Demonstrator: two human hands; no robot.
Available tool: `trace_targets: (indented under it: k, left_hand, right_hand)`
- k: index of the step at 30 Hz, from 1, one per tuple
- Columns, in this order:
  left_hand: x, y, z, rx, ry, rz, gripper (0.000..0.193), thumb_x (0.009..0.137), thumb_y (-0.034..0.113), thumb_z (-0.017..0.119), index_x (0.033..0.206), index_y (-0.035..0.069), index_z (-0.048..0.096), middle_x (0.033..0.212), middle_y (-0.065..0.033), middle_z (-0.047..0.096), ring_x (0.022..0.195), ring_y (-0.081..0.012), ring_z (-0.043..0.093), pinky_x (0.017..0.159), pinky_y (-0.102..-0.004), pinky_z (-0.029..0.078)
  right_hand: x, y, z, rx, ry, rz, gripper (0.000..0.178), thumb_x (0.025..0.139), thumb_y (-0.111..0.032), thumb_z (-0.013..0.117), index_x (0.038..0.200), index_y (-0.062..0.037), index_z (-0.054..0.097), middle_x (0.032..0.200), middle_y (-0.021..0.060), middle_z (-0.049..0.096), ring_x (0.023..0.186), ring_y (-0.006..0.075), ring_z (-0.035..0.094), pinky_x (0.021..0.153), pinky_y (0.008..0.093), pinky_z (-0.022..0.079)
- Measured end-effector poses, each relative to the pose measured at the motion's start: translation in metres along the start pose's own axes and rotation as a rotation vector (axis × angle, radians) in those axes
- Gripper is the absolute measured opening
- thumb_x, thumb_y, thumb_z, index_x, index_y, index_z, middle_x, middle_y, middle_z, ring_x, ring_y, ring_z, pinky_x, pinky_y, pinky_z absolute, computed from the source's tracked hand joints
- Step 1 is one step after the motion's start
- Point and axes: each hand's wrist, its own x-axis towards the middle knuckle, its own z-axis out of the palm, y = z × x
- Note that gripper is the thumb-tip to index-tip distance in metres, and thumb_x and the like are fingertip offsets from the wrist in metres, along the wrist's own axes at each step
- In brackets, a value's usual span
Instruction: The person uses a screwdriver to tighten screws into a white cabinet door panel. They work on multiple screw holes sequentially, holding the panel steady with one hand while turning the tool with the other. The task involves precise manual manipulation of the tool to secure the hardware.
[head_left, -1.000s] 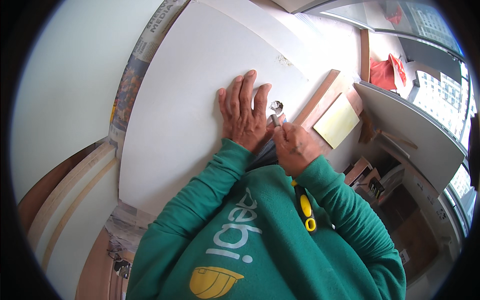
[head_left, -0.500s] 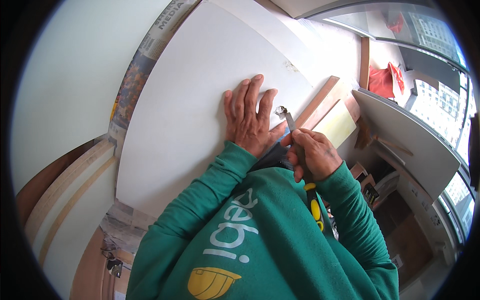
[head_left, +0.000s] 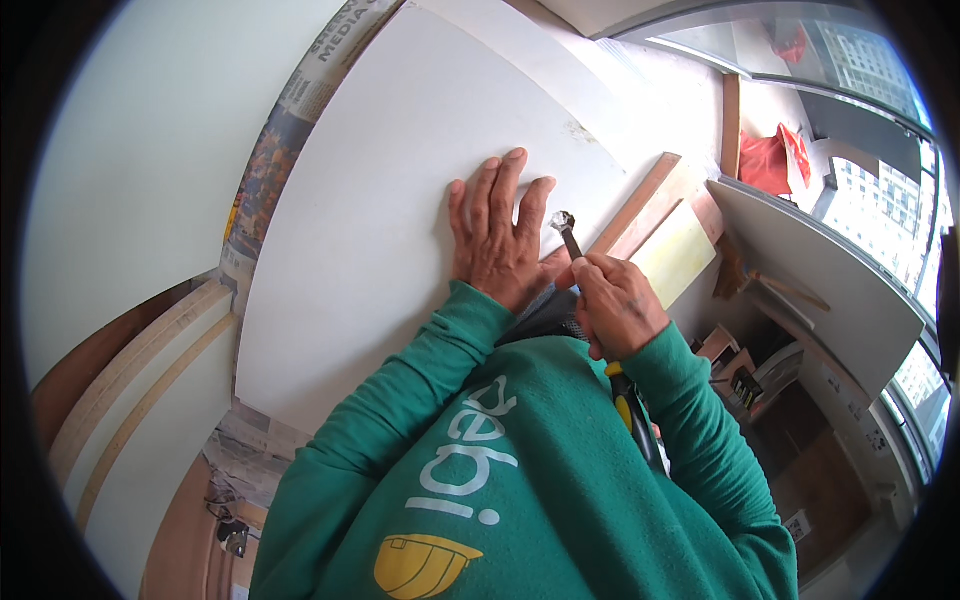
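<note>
A white panel (head_left: 370, 210) lies in front of me with a small rough-edged hole (head_left: 562, 220) near its right edge. My left hand (head_left: 500, 235) rests flat on the panel beside the hole, fingers spread. In my right hand (head_left: 618, 305) is a file (head_left: 571, 243), gripped around its long metal blade. Its narrow tip meets the edge of the hole. The file's black and yellow handle (head_left: 632, 410) sticks out below my fist, against my green sleeve. My right palm hides the middle of the blade.
Newspaper (head_left: 290, 130) runs under the panel's left edge. Wooden strips (head_left: 635, 205) and a yellowish board (head_left: 677, 255) lie to the right. Further right are a leaning white board (head_left: 830, 280), a red cloth or bag (head_left: 772, 165) and windows.
My right hand has tilted the file, and its blade now slants more to the lower right, tip in the hole. The handle has shifted closer to my sleeve. My left hand stays put.
</note>
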Motion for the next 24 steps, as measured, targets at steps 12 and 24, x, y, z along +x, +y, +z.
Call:
trace_targets:
  k: [12, 24]
  left_hand:
    - [-0.001, 0.002, 0.005, 0.028, 0.032, 0.009, 0.076, 0.086, 0.050, 0.077, 0.149, 0.017, 0.051, 0.168, -0.0161, 0.037, 0.157, -0.0371, 0.030, 0.126, -0.0715, 0.021]
    - [0.000, 0.003, 0.006, 0.049, 0.043, -0.002, 0.070, 0.095, 0.060, 0.071, 0.146, 0.017, 0.053, 0.168, -0.0157, 0.039, 0.157, -0.0368, 0.031, 0.127, -0.0691, 0.019]
  right_hand:
    - [-0.001, -0.008, 0.003, -0.107, 0.088, 0.144, 0.041, 0.106, -0.034, 0.059, 0.101, 0.0059, 0.068, 0.076, 0.0238, 0.070, 0.076, 0.0415, 0.073, 0.075, 0.0532, 0.056]
    - [0.022, 0.023, 0.009, -0.548, 0.297, -0.293, 0.028, 0.104, -0.024, 0.061, 0.093, 0.0018, 0.067, 0.079, 0.0296, 0.066, 0.078, 0.0507, 0.069, 0.073, 0.0568, 0.054]
